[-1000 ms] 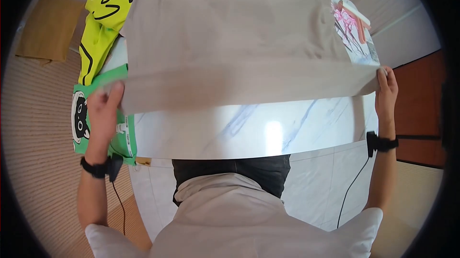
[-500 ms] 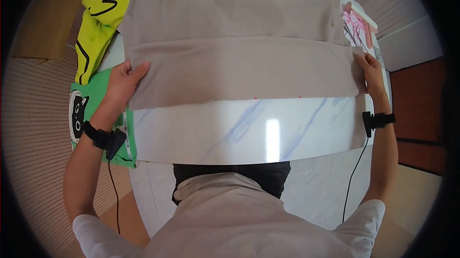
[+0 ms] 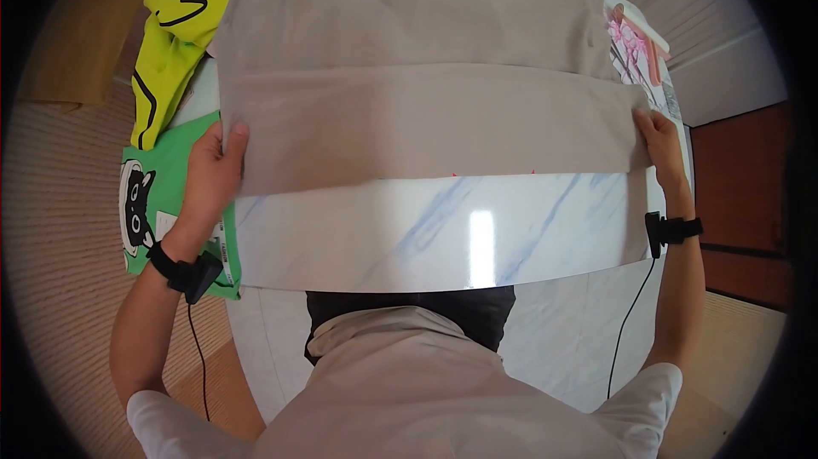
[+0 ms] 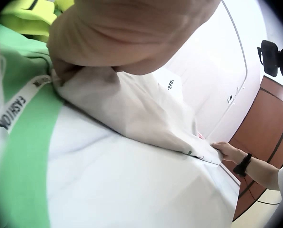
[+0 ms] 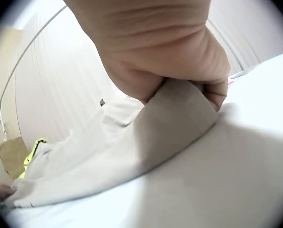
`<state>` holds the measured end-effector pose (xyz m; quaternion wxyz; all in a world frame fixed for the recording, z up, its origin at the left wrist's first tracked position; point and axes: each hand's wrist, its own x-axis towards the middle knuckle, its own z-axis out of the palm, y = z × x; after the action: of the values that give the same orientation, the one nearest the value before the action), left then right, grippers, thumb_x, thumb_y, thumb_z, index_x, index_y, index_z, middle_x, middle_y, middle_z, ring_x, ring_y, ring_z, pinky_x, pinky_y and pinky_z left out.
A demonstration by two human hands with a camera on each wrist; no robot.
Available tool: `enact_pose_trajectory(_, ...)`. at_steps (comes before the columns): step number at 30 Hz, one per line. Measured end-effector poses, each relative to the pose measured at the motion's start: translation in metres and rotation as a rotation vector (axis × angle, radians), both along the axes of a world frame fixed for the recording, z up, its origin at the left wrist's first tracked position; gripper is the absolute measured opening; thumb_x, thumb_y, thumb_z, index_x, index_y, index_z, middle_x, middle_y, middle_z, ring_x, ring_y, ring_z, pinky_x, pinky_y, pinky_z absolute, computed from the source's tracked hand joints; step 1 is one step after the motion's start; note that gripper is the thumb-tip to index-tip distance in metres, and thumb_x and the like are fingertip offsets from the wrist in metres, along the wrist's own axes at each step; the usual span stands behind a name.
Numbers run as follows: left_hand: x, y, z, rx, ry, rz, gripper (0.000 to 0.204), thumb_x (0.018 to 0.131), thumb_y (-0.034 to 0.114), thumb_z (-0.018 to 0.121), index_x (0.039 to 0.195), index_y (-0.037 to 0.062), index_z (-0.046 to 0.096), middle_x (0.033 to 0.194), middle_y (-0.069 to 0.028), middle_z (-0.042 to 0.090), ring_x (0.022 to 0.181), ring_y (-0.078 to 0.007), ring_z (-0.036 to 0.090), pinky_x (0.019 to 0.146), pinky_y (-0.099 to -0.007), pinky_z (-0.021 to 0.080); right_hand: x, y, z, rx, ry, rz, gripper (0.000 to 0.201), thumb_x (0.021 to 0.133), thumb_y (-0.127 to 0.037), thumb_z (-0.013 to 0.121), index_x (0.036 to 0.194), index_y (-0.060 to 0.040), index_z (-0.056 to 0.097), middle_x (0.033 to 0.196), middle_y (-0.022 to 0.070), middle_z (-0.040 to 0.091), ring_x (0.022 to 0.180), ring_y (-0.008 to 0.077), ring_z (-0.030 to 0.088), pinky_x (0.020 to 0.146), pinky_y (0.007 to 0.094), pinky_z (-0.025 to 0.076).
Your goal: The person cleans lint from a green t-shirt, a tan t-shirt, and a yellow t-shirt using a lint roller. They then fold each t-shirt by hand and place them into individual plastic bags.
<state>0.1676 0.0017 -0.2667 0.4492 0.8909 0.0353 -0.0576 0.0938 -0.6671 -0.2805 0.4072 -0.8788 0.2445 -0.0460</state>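
Observation:
A beige garment [image 3: 409, 25] lies spread over the table, its near part turned up in a wide straight band [image 3: 426, 123]. My left hand [image 3: 215, 171] holds the band's left end, thumb on top; in the left wrist view, cloth bunches under the left hand [image 4: 127, 38]. At the opposite end my right hand [image 3: 663, 142] pinches the right edge. From the right wrist, the cloth [image 5: 175, 116] rises into the curled fingers of the right hand [image 5: 165, 52]. Small red marks show at the band's near edge. The garment's far end runs out of the head view.
Left of the garment lie a yellow garment [image 3: 183, 12] with black lettering and a green one [image 3: 183, 195] with a black cat print. Pink items [image 3: 635, 42] sit at the back right. The marbled white table [image 3: 383, 238] ends just before the person's lap.
The near band of cloth was lifted and blurred between both hands; it now lies flat. My left hand moved inward, then slid slightly back toward the left edge. The right hand moved slightly inward.

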Motion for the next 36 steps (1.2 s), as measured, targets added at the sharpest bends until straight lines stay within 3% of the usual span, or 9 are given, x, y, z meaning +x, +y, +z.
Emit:
enact_pose_trajectory(4,0.002,0.003,-0.01,-0.004,-0.098,-0.028,0.032,0.107,0.029,0.063,0.11,-0.0022,0.071,0.086,-0.0021,0.073,0.072,-0.0041,0.058,0.065,-0.0234,0.048,-0.002,-0.003,0.001,-0.126,0.042,-0.057,0.037,0.102,-0.037,0.07,0.093,-0.001,0.073,0.076,-0.0032,0.065,0.066,0.0034,0.054,0.06,0.024,0.043)
enact_pose_trajectory(9,-0.002,0.011,-0.007,0.032,-0.056,-0.019,0.029,0.106,0.025,0.066,0.108,-0.0032,0.07,0.084,-0.0035,0.073,0.07,-0.0046,0.059,0.065,-0.0239,0.049,-0.008,-0.003,0.001,-0.081,0.053,-0.05,0.036,0.1,-0.036,0.072,0.09,-0.0013,0.072,0.075,-0.001,0.066,0.065,0.0038,0.054,0.06,0.0228,0.043)
enact_pose_trajectory(12,-0.002,0.013,-0.011,-0.064,-0.014,0.001,0.026,0.105,0.023,0.067,0.105,-0.0024,0.069,0.082,-0.0029,0.072,0.068,-0.0046,0.059,0.062,-0.0247,0.049,-0.01,-0.002,0.0,-0.093,0.052,-0.041,0.037,0.1,-0.036,0.072,0.091,-0.001,0.071,0.076,-0.0005,0.066,0.065,0.0038,0.054,0.06,0.0228,0.043)
enact_pose_trajectory(15,-0.002,0.013,-0.007,0.105,-0.02,-0.05,0.022,0.105,0.021,0.067,0.102,-0.0012,0.069,0.078,-0.0016,0.071,0.066,-0.0044,0.058,0.059,-0.0246,0.047,-0.012,-0.001,-0.003,-0.1,0.034,-0.028,0.035,0.102,-0.037,0.071,0.09,-0.0031,0.07,0.076,-0.0032,0.064,0.066,0.0026,0.052,0.06,0.0221,0.042)
enact_pose_trajectory(18,-0.001,0.021,-0.01,0.025,0.036,-0.037,0.02,0.103,0.019,0.069,0.102,-0.0005,0.068,0.076,-0.0008,0.069,0.063,-0.0037,0.057,0.055,-0.0234,0.044,-0.015,-0.003,0.0,-0.039,0.033,-0.044,0.034,0.101,-0.036,0.071,0.093,-0.0027,0.071,0.079,-0.0028,0.065,0.07,0.003,0.053,0.064,0.0218,0.043)
enact_pose_trajectory(21,-0.002,0.018,0.0,0.037,0.124,-0.019,0.018,0.106,0.018,0.065,0.107,0.0003,0.065,0.085,-0.0036,0.072,0.069,-0.0053,0.062,0.062,-0.0218,0.049,-0.02,-0.003,0.003,0.025,0.03,-0.06,0.031,0.101,-0.032,0.07,0.093,-0.0025,0.071,0.08,-0.0034,0.065,0.072,0.0035,0.054,0.068,0.0212,0.043)
enact_pose_trajectory(27,-0.004,0.016,0.008,0.124,0.109,-0.07,0.014,0.101,0.014,0.07,0.102,-0.0003,0.067,0.077,-0.0009,0.07,0.062,-0.0029,0.057,0.053,-0.0222,0.042,-0.026,-0.007,0.012,-0.031,0.17,0.039,0.022,0.098,-0.024,0.071,0.09,-0.004,0.069,0.079,-0.005,0.063,0.073,0.0035,0.05,0.065,0.0212,0.039)
enact_pose_trajectory(30,0.0,0.023,-0.006,0.016,0.088,-0.058,0.016,0.1,0.014,0.071,0.101,-0.0006,0.066,0.075,0.0003,0.068,0.06,-0.0028,0.054,0.053,-0.022,0.041,-0.021,-0.007,0.014,-0.077,0.175,0.004,0.024,0.095,-0.026,0.072,0.095,-0.0022,0.071,0.083,-0.0019,0.065,0.073,0.0063,0.053,0.065,0.0239,0.042)
enact_pose_trajectory(36,0.006,0.025,-0.012,0.029,0.074,-0.067,0.017,0.098,0.016,0.073,0.097,0.0007,0.066,0.07,0.0025,0.064,0.057,-0.0033,0.05,0.051,-0.0231,0.04,0.014,0.013,0.009,-0.193,0.011,-0.043,0.041,0.089,-0.037,0.074,0.099,0.0026,0.072,0.085,0.0084,0.071,0.076,0.0171,0.064,0.073,0.0329,0.051)
